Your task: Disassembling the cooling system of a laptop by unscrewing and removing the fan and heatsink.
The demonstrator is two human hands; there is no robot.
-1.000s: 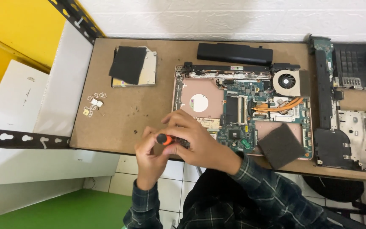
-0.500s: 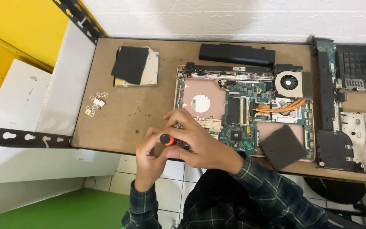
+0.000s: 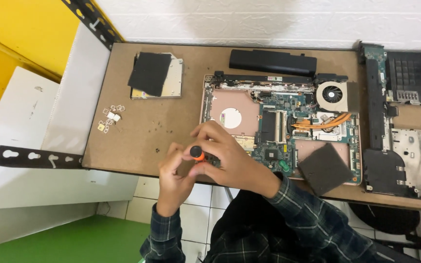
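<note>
- A small cluster of pale metal brackets and screws [image 3: 109,118] is seen lying loose on the left part of the brown fibreboard tabletop [image 3: 137,146]; the single pieces are too small to be told apart.
- A flat silver optical drive [image 3: 169,83] is half covered by a black square foam pad [image 3: 149,73] laid on it.
- The left hand [image 3: 174,175] is curled at the near table edge, its fingertips closed on the lower part of an orange-handled, black-capped screwdriver [image 3: 196,154].
- The screwdriver's shaft and tip are hidden by the hands.
- The right hand [image 3: 230,158] is wrapped over the same handle, fingers pressed together; a small dark part is possibly pinched beneath, though it cannot be made out.
- The opened laptop base with green circuit board [image 3: 278,131] is lying just beside the hands, with a round fan [image 3: 332,95] and copper heat pipe [image 3: 320,124] set in it.
- A dark grey foam block [image 3: 325,168] is rested on its right near corner.
- A long black battery bar [image 3: 272,61] is placed behind it.
- Dismantled black laptop shells [image 3: 405,122] are cut off by the right edge.
</note>
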